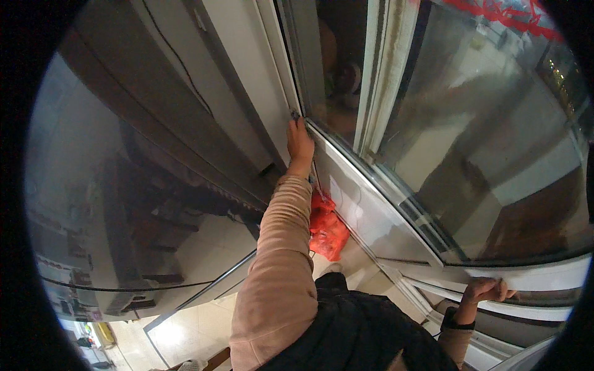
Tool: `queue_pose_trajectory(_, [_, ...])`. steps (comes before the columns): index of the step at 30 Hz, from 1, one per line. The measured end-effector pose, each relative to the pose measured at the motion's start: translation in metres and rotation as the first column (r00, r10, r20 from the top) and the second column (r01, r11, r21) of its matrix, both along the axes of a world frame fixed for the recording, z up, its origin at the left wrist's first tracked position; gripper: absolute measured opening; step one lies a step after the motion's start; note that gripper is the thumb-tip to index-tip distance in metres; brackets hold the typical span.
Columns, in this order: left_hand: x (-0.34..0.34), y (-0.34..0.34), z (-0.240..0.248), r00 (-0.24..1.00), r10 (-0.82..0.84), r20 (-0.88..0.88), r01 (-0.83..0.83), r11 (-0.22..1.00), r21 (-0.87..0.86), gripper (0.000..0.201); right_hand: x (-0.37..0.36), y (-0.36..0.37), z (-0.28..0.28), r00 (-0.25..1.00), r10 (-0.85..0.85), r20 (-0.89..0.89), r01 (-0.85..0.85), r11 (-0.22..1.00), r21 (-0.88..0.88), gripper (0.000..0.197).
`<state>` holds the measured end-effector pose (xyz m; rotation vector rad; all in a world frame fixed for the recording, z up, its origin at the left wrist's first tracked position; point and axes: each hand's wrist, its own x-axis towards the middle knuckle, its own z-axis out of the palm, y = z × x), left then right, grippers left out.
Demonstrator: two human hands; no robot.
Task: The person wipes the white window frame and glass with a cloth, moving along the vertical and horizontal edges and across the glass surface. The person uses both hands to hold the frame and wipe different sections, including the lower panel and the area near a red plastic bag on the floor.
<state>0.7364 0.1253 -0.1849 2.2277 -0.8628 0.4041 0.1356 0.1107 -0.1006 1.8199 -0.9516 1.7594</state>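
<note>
My left hand [300, 141] is stretched far forward between a white upright panel [250, 62] and the corner of a white-framed window [346, 148]. Its fingers are closed around a small dark thing [294, 115] at the frame's edge, too small to make out. Low on the right, my right hand [489, 289] has its fingers curled at a white frame rail [538, 272], seemingly gripping its edge. Below my left wrist, a red plastic bag [328, 232] sits on the floor against the white wall panel [365, 210].
A large glossy dark surface [124, 185] with reflections fills the left side. Glass panes [482, 142] stand on the right, with red decoration [507, 18] at the top. Pale floor tiles [179, 337] show at the bottom left, near a wooden piece [218, 358].
</note>
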Motion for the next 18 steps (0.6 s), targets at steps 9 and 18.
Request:
queue_pose_trajectory(9, [-0.007,0.008,0.008,0.996,-0.064,-0.068,0.067,0.997,0.047,0.044,-0.001,-0.007,-0.004,0.995,0.095,0.037,-0.093,0.994,-0.059,0.026])
queue_pose_trajectory(18, [0.002,0.006,0.006,0.990,-0.029,0.139,0.024,0.999,0.036,0.046,-0.009,-0.005,-0.007,0.999,0.011,-0.032,-0.012,0.999,-0.031,0.027])
